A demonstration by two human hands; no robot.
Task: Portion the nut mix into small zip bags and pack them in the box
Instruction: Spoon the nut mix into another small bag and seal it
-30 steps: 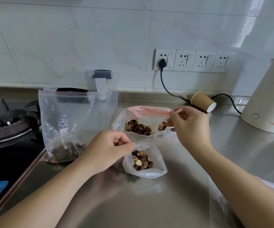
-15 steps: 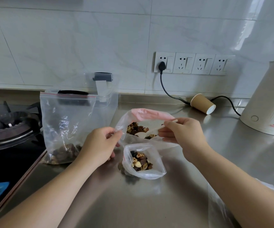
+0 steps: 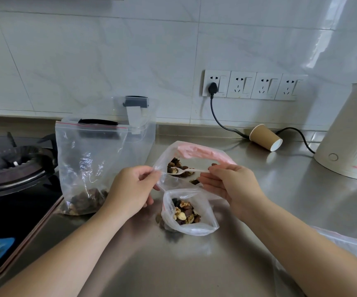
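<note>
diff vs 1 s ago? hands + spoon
The left hand let go of the small bag and now pinches the near rim of the pink-top bag, holding it open. The right hand lowered the white spoon from upright to lying level, its bowl now on the nuts inside that bag. The small bag, large zip bag and paper cup stayed put.

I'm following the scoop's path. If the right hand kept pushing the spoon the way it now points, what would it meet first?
The right hand points the white plastic spoon leftward into the open pink-zip bag. Its bowl would probably first meet the nut mix there, then the bag's wall near the left hand; depth is unclear.
</note>
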